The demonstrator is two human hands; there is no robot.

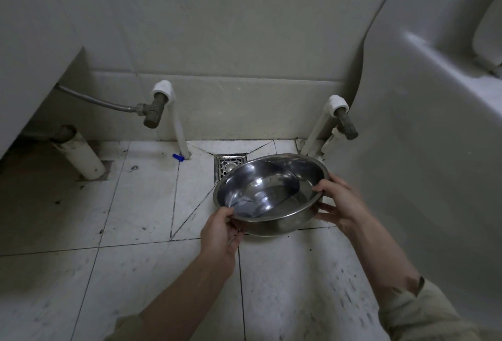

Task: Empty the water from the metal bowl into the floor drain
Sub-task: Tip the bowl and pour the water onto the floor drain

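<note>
A shiny metal bowl (271,191) with water in its bottom is held just above the tiled floor, tilted slightly. My left hand (220,234) grips its near-left rim, thumb over the edge. My right hand (339,204) grips the right rim, fingers under the bowl. The square metal floor drain (226,165) lies in the floor just behind the bowl's far-left edge, partly covered by the bowl.
A white toilet body (421,150) fills the right side. Two white pipes with valves (156,112) (343,120) rise from the floor by the back wall. A larger white drain pipe (81,158) slants at left under a fixture. A small blue cap (178,157) lies near the left pipe.
</note>
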